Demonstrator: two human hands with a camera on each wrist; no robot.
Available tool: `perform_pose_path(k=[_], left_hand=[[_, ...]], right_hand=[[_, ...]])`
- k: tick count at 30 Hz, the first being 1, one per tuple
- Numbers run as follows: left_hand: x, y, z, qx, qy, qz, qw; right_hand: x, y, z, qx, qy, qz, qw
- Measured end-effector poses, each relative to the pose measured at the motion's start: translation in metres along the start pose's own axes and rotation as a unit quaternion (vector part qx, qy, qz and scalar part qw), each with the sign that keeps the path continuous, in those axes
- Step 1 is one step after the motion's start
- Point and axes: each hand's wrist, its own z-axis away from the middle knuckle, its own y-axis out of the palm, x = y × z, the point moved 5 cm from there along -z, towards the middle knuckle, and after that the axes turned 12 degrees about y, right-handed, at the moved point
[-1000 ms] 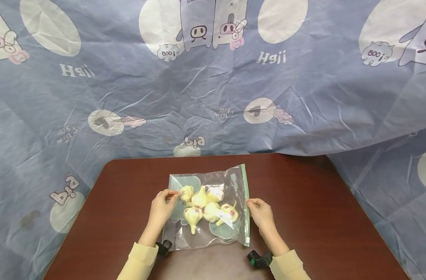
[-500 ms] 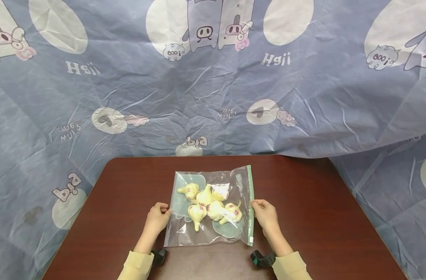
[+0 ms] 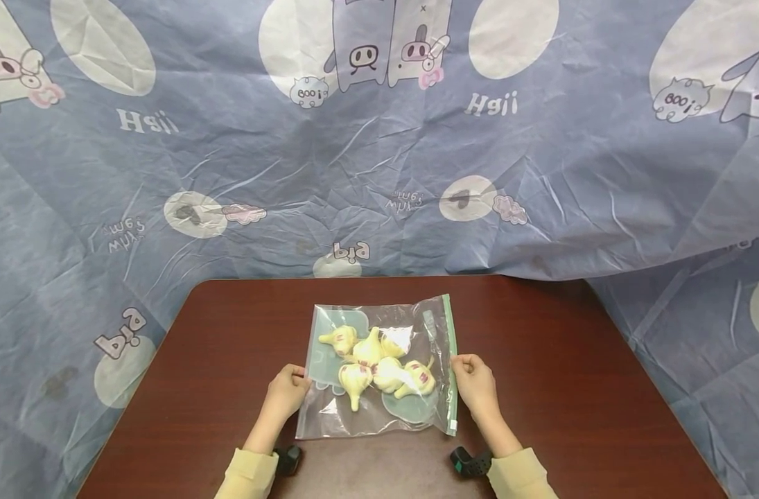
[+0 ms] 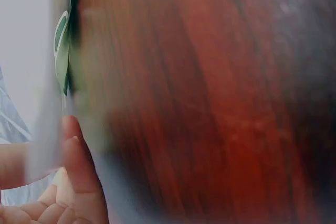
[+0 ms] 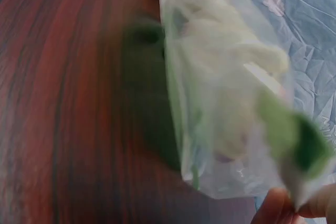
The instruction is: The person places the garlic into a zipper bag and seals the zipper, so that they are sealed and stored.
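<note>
A clear zip bag (image 3: 342, 423) with a green zip strip (image 3: 451, 333) along its right side holds several garlic bulbs (image 3: 355, 378). Pale green printed shapes show on the plastic. My left hand (image 3: 287, 389) pinches the bag's left edge between thumb and fingers; the left wrist view has the plastic (image 4: 44, 145) running between the fingertips. At the zip side, my right hand (image 3: 475, 382) pinches the bag's edge with thumb and forefinger (image 5: 275, 205). In the right wrist view the bag (image 5: 231, 177) looks blurred, with a dark green shadow beside it on the wood.
A dark red-brown wooden table (image 3: 572, 388) lies under the bag and hands. Behind it and at both sides hangs a blue cartoon-printed cloth (image 3: 317, 173). Black bands (image 3: 469, 463) sit on both wrists.
My left hand has drawn back from beside the upper left garlic bulb to the bag's left edge. Bag and right hand appear slightly farther right, with the head view shifted too.
</note>
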Motion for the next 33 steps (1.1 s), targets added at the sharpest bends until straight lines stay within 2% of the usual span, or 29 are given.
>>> perform_pose_path(k=[6,9,12,15,18,20,24,33], left_hand=[[-0.002,0.0,0.002,-0.004,0.002,0.017,0.9998],[-0.003,0.0,0.003,-0.006,-0.002,0.029,0.9996],[-0.004,0.0,0.004,-0.014,0.0,0.04,0.9991],[-0.004,0.001,0.004,-0.024,0.0,0.052,0.9984],[-0.003,0.002,0.003,-0.029,-0.002,0.063,0.9976],[-0.002,0.003,0.003,-0.031,-0.004,0.067,0.9973],[-0.001,0.003,0.003,-0.035,-0.007,0.077,0.9964],[-0.001,0.005,0.004,-0.037,-0.002,0.085,0.9957]], right_hand=[[-0.002,0.003,-0.002,-0.042,-0.072,0.061,0.995],[-0.004,0.003,-0.002,-0.079,-0.12,0.079,0.986],[-0.006,0.001,-0.003,-0.123,-0.174,0.083,0.974],[-0.007,-0.002,-0.004,-0.131,-0.195,0.086,0.968],[-0.009,-0.005,-0.009,-0.096,-0.167,0.104,0.976],[-0.01,-0.007,-0.013,-0.053,-0.13,0.111,0.984],[-0.015,-0.01,-0.021,-0.014,-0.098,0.116,0.988],[-0.02,-0.011,-0.025,-0.016,-0.099,0.116,0.988]])
